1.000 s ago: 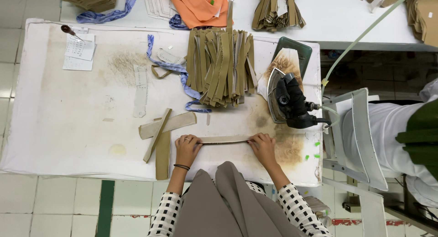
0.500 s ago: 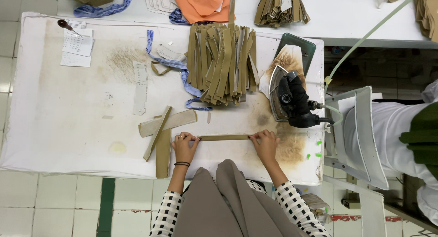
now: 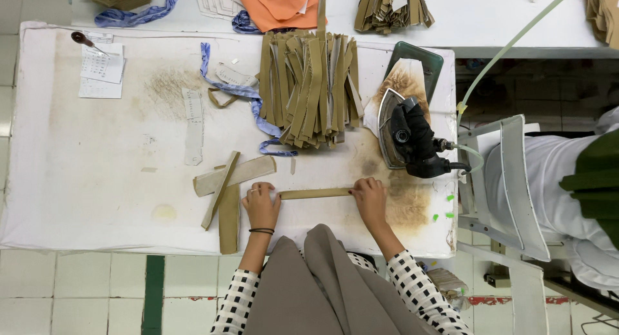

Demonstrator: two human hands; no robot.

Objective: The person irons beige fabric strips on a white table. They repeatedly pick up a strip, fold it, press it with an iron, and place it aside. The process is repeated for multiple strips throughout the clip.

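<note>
Two bare hands pin a narrow olive-tan fabric strip (image 3: 316, 193) flat on the stained white padded ironing table (image 3: 97, 199); the left hand (image 3: 261, 206) presses its fingers down on one end and the right hand (image 3: 369, 199) presses on the other, neither closed around it. Beyond the strip lies a fanned heap of matching olive fabric strips (image 3: 309, 87), with a blue patterned ribbon (image 3: 258, 119) trailing beside it. A black-handled steam iron (image 3: 406, 138) rests on a scorched pad near the right hand, its pale hose running off upward. Just left of the left hand, three crossed beige cardboard and fabric pieces (image 3: 225, 187) lie loose. The strip is straight, thin, level and parallel to the table's near edge.
</note>
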